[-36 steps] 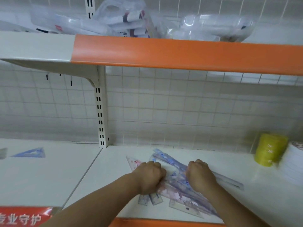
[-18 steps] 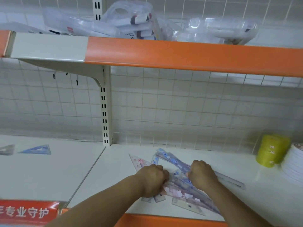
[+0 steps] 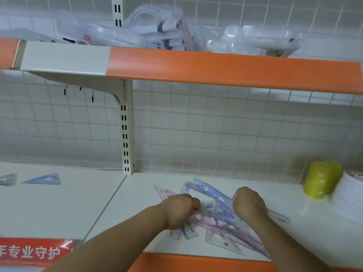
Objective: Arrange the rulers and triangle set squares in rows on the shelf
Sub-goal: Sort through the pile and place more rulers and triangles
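Rulers: translucent, pink-and-blue, jumbled.

The right hand has shifted slightly toward 2 o'clock and the left hand toward 12, widening the gap between the two fists on the pile of rulers and set squares; more blue-printed plastic is exposed there. The view has swung slightly left.

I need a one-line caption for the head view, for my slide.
Left hand and right hand grip a loose pile of rulers and set squares on the shelf, near a yellow roll.
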{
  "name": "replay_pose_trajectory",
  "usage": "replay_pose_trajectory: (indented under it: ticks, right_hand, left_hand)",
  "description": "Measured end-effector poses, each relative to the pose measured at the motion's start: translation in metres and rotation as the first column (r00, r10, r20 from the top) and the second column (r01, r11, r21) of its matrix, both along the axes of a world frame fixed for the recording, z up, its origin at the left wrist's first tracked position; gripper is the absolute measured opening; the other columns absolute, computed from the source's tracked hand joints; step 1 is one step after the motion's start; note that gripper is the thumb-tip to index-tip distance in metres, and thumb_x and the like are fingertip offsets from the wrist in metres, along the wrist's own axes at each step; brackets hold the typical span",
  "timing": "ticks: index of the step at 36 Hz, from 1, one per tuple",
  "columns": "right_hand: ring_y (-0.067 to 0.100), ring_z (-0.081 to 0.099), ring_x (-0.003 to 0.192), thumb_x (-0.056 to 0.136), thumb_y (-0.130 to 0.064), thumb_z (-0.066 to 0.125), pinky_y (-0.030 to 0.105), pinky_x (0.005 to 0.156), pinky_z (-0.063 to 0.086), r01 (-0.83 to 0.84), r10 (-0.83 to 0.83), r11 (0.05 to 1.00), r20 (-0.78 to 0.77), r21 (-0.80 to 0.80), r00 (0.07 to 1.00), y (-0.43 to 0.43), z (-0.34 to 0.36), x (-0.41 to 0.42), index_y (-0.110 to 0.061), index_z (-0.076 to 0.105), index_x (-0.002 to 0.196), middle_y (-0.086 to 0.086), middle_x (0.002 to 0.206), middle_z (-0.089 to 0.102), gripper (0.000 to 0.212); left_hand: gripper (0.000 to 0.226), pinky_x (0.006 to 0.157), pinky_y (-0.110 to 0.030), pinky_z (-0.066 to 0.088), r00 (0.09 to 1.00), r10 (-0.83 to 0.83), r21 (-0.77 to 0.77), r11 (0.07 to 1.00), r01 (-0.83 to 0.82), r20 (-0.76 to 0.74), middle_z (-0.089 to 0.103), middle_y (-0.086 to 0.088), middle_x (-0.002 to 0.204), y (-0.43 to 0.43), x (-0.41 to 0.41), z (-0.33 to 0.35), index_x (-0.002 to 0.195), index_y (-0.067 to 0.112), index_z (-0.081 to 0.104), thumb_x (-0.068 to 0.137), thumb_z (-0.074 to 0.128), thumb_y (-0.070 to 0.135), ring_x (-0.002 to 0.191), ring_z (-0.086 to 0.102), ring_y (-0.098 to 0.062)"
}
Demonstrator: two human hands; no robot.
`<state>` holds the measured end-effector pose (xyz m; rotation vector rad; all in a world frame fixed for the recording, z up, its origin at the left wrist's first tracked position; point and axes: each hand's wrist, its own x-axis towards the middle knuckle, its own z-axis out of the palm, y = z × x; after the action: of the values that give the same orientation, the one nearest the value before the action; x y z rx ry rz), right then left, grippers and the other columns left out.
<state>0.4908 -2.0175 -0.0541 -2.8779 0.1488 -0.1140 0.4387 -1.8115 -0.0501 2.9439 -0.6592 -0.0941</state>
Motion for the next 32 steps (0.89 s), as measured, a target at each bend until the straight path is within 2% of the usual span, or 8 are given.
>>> replay_pose_trajectory:
  ticks: [4,9,12,15,18,21,26,32]
  right_hand:
    - [0.016,0.043,0.061,0.084,0.000,0.048,0.021,0.049,0.033,-0.004,0.004,0.999,0.001,-0.033,1.000,0.002,0.002,-0.001,-0.017,0.043,0.066,-0.005,0.062,0.040,0.025]
    - [0.018,0.054,0.082,0.086,-0.003,0.047,0.024,0.067,0.043,0.001,-0.001,1.000,-0.016,0.017,1.000,0.003,0.004,-0.004,-0.016,0.055,0.096,-0.001,0.090,0.057,0.018]
    - [0.018,0.052,0.078,0.089,-0.004,0.046,0.023,0.060,0.039,0.019,-0.019,0.999,0.009,0.027,1.000,0.003,0.006,-0.006,-0.015,0.052,0.096,-0.002,0.080,0.050,0.014]
    - [0.018,0.049,0.074,0.091,-0.001,0.044,0.021,0.050,0.031,0.028,-0.031,0.998,0.063,0.052,0.998,0.002,0.007,-0.009,-0.012,0.048,0.097,-0.004,0.074,0.044,0.013]
    - [0.018,0.048,0.078,0.091,0.002,0.043,0.023,0.063,0.037,-0.011,0.004,0.997,0.091,0.075,0.996,0.001,0.008,-0.012,-0.008,0.050,0.110,0.005,0.096,0.056,0.023]
    - [0.016,0.047,0.072,0.091,0.001,0.042,0.024,0.065,0.038,-0.041,0.033,0.994,0.073,0.106,0.997,0.001,0.008,-0.012,-0.005,0.050,0.114,0.010,0.104,0.051,0.025]
    - [0.019,0.049,0.078,0.097,-0.031,0.049,0.023,0.072,0.040,-0.085,0.075,0.977,0.062,0.193,0.995,0.001,0.004,-0.015,-0.007,0.050,0.118,0.008,0.107,0.042,0.032]
    - [0.020,0.054,0.085,0.097,-0.033,0.048,0.026,0.073,0.041,-0.174,0.159,0.952,0.079,0.251,0.984,0.007,0.007,-0.017,-0.019,0.042,0.127,0.008,0.111,0.048,0.034]
  left_hand:
    - [0.036,0.092,-0.039,0.043,0.999,0.037,-0.010,0.999,-0.037,0.003,0.049,-0.017,0.118,0.002,-0.003,0.002,0.125,0.007,0.050,0.090,0.043,-0.002,0.106,0.053,-0.034]
    - [0.034,0.090,-0.041,0.044,0.999,0.043,-0.002,0.999,-0.043,0.011,0.048,-0.017,0.114,0.000,-0.008,0.005,0.120,0.006,0.048,0.101,0.040,0.033,0.100,0.053,-0.034]
    - [0.041,0.092,-0.040,0.044,0.999,0.033,0.017,0.999,-0.033,0.008,0.048,-0.015,0.116,0.000,-0.009,0.003,0.124,0.008,0.048,0.099,0.043,0.040,0.103,0.053,-0.033]
    - [0.044,0.092,-0.039,0.044,1.000,0.018,0.029,0.999,-0.018,0.013,0.048,-0.015,0.117,0.000,-0.010,0.003,0.127,0.008,0.047,0.097,0.048,0.041,0.104,0.053,-0.032]
    - [0.043,0.089,-0.037,0.043,1.000,0.014,0.030,0.999,-0.015,0.011,0.048,-0.014,0.116,-0.001,-0.011,0.003,0.126,0.009,0.048,0.097,0.048,0.041,0.103,0.053,-0.031]
    - [0.042,0.089,-0.037,0.043,1.000,0.018,0.037,0.999,-0.018,0.022,0.048,-0.014,0.116,-0.002,-0.011,0.002,0.125,0.009,0.050,0.097,0.047,0.040,0.104,0.054,-0.031]
    - [0.043,0.086,-0.034,0.042,0.999,0.010,0.050,0.999,-0.012,0.038,0.049,-0.013,0.117,-0.002,-0.013,0.001,0.126,0.009,0.050,0.096,0.050,0.040,0.105,0.054,-0.031]
    - [0.039,0.089,-0.037,0.043,0.996,0.052,0.090,0.994,-0.058,0.075,0.053,-0.012,0.121,0.003,-0.016,0.003,0.128,0.011,0.045,0.096,0.048,0.035,0.109,0.054,-0.031]
